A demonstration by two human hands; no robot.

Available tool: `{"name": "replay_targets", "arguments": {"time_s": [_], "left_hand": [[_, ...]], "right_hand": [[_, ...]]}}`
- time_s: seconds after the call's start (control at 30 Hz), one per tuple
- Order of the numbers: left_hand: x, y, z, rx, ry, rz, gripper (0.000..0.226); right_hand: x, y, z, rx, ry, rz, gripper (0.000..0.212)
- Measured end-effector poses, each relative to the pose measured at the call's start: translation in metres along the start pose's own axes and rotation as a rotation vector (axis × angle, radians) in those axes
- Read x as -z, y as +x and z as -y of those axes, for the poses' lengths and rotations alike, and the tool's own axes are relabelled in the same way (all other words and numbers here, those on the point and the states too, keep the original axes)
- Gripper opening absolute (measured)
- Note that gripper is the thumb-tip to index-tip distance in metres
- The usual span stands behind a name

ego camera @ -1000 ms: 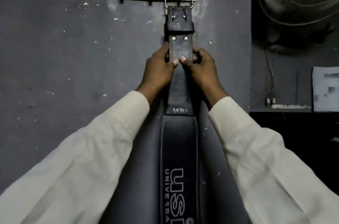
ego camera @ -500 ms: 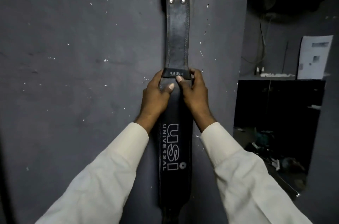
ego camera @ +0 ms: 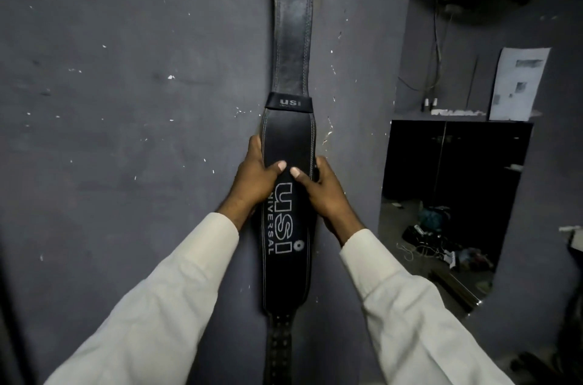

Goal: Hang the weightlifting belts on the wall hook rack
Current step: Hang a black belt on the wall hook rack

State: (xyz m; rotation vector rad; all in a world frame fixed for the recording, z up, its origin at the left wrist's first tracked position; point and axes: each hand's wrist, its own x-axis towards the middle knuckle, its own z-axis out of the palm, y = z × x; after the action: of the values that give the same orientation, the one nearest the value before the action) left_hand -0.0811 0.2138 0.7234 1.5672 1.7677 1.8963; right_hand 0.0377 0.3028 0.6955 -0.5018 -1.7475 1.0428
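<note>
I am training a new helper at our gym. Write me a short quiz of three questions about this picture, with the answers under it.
1. True or false: the left hand and the right hand both grip the wide padded part of the weightlifting belt.
2. How does the belt lie? A) lengthwise down the grey wall; B) coiled on a bench; C) folded over a chair.
3. Fill the gap: in this view the hook rack is ___.
Key: 1 true; 2 A; 3 not visible (the belt's upper end runs past the top edge of the picture).
</note>
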Motion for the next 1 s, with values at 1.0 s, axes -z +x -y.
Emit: {"name": "replay_targets", "arguments": {"time_s": [1.0], "left_hand": [[-0.030,-0.106,0.139,0.146,0.093,0.087,0.039]], "right_hand": [[-0.007,-0.097,-0.128,-0.332,0.085,0.059,0.049]]}}
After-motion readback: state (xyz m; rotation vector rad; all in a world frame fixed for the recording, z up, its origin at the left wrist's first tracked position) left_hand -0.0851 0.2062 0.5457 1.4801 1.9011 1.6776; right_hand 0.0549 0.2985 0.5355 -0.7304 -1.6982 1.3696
